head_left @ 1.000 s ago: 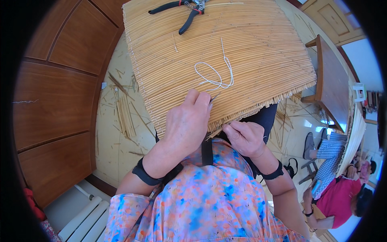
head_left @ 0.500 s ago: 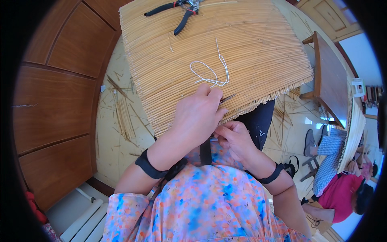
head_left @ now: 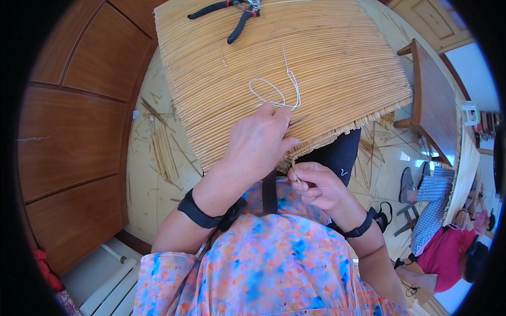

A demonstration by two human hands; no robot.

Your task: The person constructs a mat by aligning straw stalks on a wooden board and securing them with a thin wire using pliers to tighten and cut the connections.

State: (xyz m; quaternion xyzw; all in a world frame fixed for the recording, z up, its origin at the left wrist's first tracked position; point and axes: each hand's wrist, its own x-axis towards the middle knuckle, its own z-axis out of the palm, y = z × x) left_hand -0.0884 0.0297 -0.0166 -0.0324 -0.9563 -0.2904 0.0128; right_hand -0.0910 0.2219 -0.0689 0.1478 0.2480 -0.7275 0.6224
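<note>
A woven straw mat (head_left: 327, 68) of pale yellow stalks lies across my lap, its near edge ragged. My left hand (head_left: 258, 131) rests on the mat near that edge, fingers curled. From under its fingers sticks a thin, dark, pointed metal tool (head_left: 298, 121); the rest of it is hidden by the hand. Just below the edge, my right hand (head_left: 315, 184) pinches a thin straw strand (head_left: 295, 171) between thumb and fingers. A loop of white cord (head_left: 271, 84) lies on the mat beyond my left fingertips.
Black-handled pliers (head_left: 240, 23) lie at the mat's far side. Loose straw (head_left: 163, 150) litters the tiled floor. Brown wooden panels (head_left: 74, 126) stand at left, a wooden bench (head_left: 429, 100) at right. Another person in a pink top (head_left: 448, 258) sits at the right with a mat.
My right hand has drawn down and slightly right from the mat's edge, with the straw strand now showing in its pinch. My left hand has shifted slightly, with the pointed tool.
</note>
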